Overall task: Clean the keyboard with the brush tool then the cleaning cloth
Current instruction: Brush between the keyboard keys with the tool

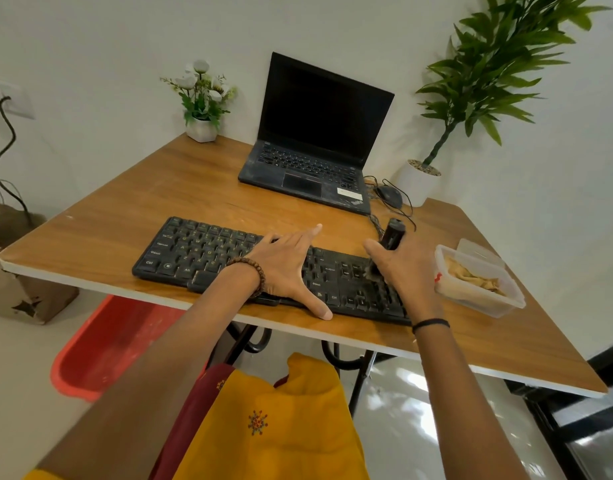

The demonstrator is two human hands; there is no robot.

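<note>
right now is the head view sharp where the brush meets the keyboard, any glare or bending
Head view: the brush is smeared at its bristles against the keyboard, though key legends at left read clearly. Head view: the wide lens bows the table edges. Head view: bright glare on the floor at lower right; light on the table is soft and even.

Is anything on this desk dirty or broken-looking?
Yes. The keyboard has grey dust on its right-hand keys, beside the brush tool gripped by the right hand. The laptop has white smudges on its palm rest too. On the floor at left, a cardboard box looks torn.
</note>
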